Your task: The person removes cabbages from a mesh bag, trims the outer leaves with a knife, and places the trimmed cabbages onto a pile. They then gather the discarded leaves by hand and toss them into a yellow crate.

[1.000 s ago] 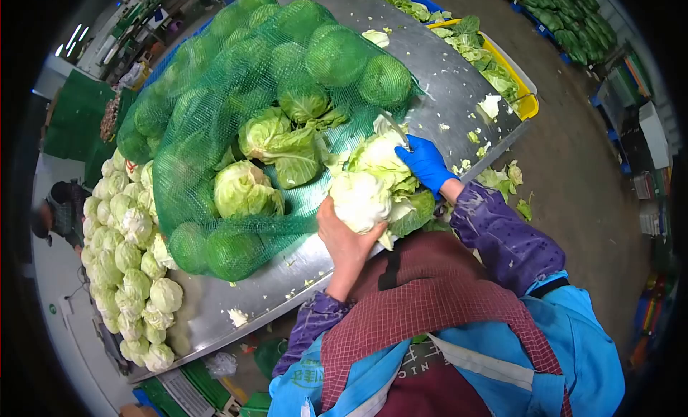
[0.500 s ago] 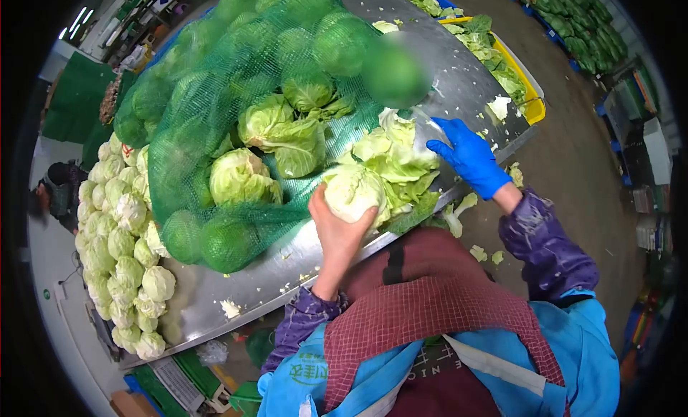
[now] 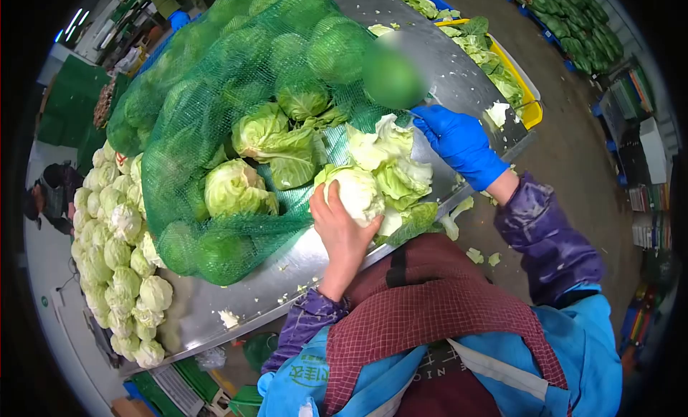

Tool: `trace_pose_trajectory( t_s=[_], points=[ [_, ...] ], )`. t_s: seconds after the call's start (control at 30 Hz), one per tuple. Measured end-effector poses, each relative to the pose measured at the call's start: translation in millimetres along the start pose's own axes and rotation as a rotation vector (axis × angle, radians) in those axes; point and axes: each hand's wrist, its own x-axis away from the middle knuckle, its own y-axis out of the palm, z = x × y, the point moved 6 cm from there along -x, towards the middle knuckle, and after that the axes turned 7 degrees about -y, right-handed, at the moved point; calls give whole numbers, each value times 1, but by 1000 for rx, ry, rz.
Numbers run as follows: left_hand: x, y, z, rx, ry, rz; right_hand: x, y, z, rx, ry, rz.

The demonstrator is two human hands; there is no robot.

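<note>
My bare left hand (image 3: 342, 234) is wrapped round a pale trimmed cabbage (image 3: 357, 193) at the table's near edge. Loose outer leaves (image 3: 401, 177) lie against it on the right. My right hand (image 3: 455, 143), in a blue glove, is just beyond those leaves with its fingers curled together; what they hold is too hidden to name. To the left, untrimmed cabbages (image 3: 236, 189) sit in the mouth of a green net sack (image 3: 208, 101) full of more heads.
Trimmed cabbages (image 3: 125, 273) are piled at the metal table's (image 3: 208, 309) left end. A yellow crate (image 3: 531, 114) of leaves stands beyond the right edge. A co-worker's blue-gloved hand (image 3: 179, 19) shows at top left, and another person (image 3: 54, 195) at far left.
My right hand has moved slightly left and its fingers have closed. The cabbage in my left hand has turned, and the leaves beside it have shifted. A co-worker's gloved hand has appeared at top left.
</note>
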Motion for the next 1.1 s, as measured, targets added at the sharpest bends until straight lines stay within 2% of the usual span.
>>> trace_pose_trajectory(
  t_s=[0.03,0.07,0.13,0.17,0.23,0.27,0.33,0.37,0.43,0.47,0.63,0.7,0.73,0.9,0.97,1.03,1.1],
  points=[
    [0,-2,-3,-4,2,-3,-1,0,-5,-34,-83,-14],
    [-2,-2,-7,24,-13,-22,5,3,-16,-35,-82,-14],
    [-5,-2,-9,56,-26,-33,18,21,-67,-438,-143,-133],
    [-3,-2,-9,62,-6,-29,17,35,-76,-536,3,-345],
    [7,-5,-15,59,13,-35,9,79,-66,-701,84,-236],
    [14,-5,-29,144,-39,-46,12,96,-57,-706,85,-231],
    [26,-12,-53,243,-109,-70,19,122,-35,-825,324,-322],
    [28,-18,-60,237,-107,-72,22,126,-39,-831,324,-319],
    [35,-22,-72,391,-281,-162,17,106,-70,-676,106,-188],
    [31,-25,-69,381,-299,-180,13,103,-83,-911,137,-242],
    [12,-17,-68,326,-328,-177,7,113,-94,-889,119,-154],
    [15,-19,-68,318,-287,-144,6,117,-90,-747,90,-209],
    [14,-19,-69,318,-288,-139,6,108,-95,-717,48,-129],
    [17,-17,-63,275,-232,-96,-2,129,-80,-508,25,-48],
    [19,-19,-69,318,-275,-81,-6,127,-78,-461,2,-17],
    [23,-19,-73,462,-372,-200,-15,127,-75,-403,65,-261],
    [29,-28,-70,449,-365,-206,-12,137,-52,-493,132,-106]
  ],
)
